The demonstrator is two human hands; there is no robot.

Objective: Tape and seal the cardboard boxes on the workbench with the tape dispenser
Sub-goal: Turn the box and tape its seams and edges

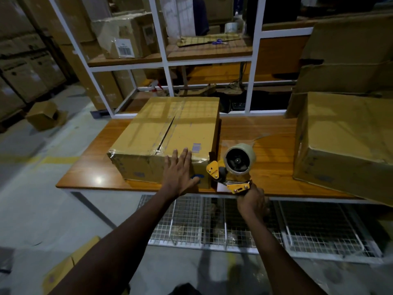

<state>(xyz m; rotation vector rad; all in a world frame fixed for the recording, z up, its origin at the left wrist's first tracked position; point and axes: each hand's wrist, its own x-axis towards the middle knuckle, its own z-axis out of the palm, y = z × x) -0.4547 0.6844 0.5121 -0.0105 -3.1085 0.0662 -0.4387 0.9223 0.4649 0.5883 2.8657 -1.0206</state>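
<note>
Pressing left hand, fingers spread flat, on the centre-frame box on the desk, right hand gripping the tape dispenser touching its right corner, seam running away up-frame.

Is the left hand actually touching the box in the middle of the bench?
Touching. In the head view the left hand lies flat, fingers spread, over the near top edge of the taped cardboard box, with no gap visible between them.
</note>
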